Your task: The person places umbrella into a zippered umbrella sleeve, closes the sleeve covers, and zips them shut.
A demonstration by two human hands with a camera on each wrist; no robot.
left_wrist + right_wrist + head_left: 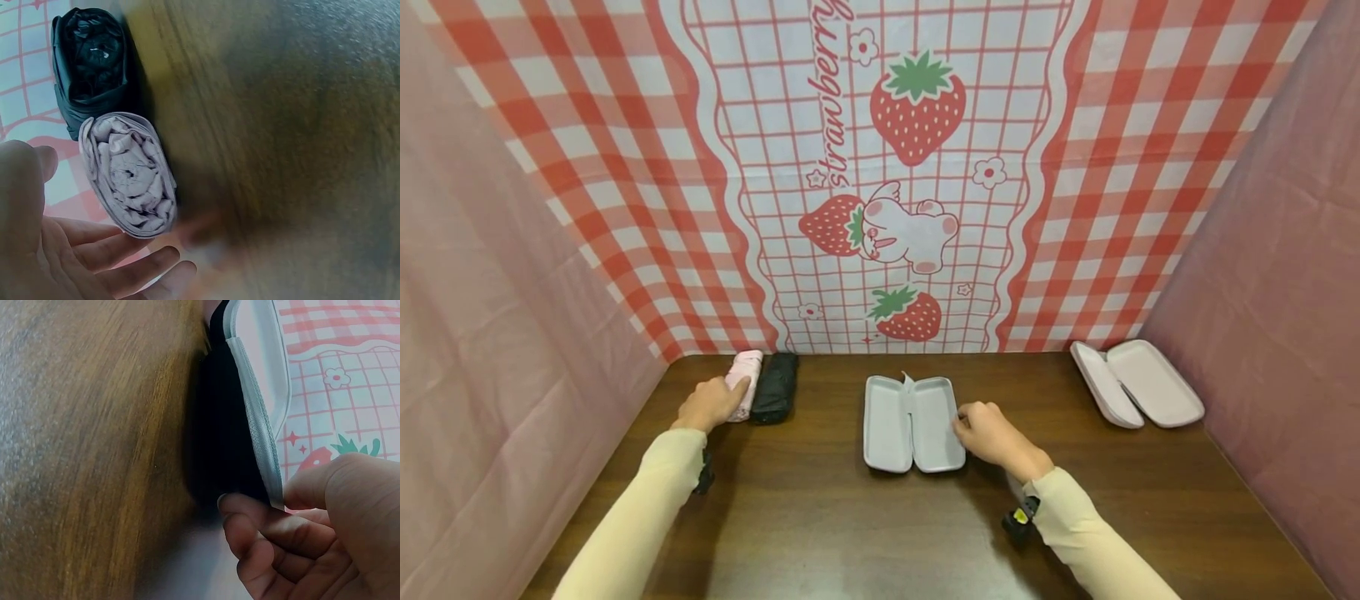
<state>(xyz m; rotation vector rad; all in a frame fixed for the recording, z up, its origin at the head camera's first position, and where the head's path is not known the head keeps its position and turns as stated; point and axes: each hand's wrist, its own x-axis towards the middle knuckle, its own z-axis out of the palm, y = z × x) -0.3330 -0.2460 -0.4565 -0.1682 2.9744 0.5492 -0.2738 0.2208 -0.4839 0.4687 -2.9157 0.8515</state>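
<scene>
A pale grey zip case (887, 425) lies spread open on the table, its two shallow halves side by side. At its right edge is my right hand (996, 437); in the right wrist view the thumb and fingers pinch the rim of the case (265, 437), whose outside looks black. My left hand (709, 404) reaches to a pink roll of thin, crinkled material (747, 392). In the left wrist view the thumb stands apart from the pink roll (131, 178), and the extended fingers lie beside and partly behind it. A black roll (775, 390) lies right next to the pink one.
A second pale case (1157, 383), pinkish and also spread open, sits at the back right of the brown wooden table (820, 533). Behind stands a red-and-white strawberry-print cloth (917, 250). Pink cloth walls (1270, 275) close off both sides.
</scene>
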